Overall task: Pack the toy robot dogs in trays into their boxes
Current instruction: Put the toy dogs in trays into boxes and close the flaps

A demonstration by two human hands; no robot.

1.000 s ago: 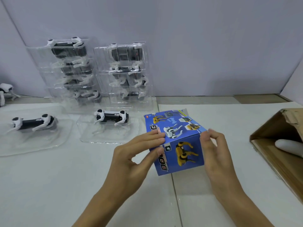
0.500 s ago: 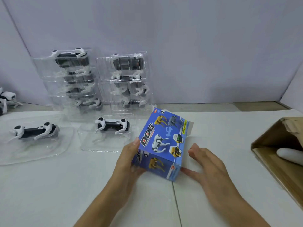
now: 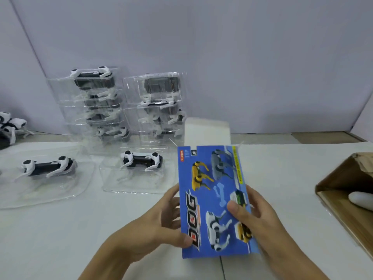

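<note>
Blue printed cardboard toy box (image 3: 214,199) held above the white table (image 3: 60,239), printed face up, its white end flap (image 3: 207,131) open at the far end. Left hand (image 3: 159,223) gripping the box's left edge, thumb on the printed face near the lower left corner, fingers curled under. Right hand (image 3: 260,221) gripping the right edge, thumb pressed onto the face near the middle, fingers wrapped round the side.

Just left of the box, a black-and-white toy robot dog (image 3: 141,159) lying in a clear plastic tray (image 3: 113,184) on the table. Further left, a second black-and-white toy dog (image 3: 47,165) in another clear tray (image 3: 30,197). Behind them, against the grey wall (image 3: 242,57), two stacks of clear trays with dogs inside, a left stack (image 3: 94,102) and a right stack (image 3: 159,104). More loose dogs (image 3: 12,126) at the far left edge.

Open brown cardboard carton (image 3: 343,190) at the right edge, well apart from the trays, with a white rounded object (image 3: 360,200) inside, too little shown to name.
</note>
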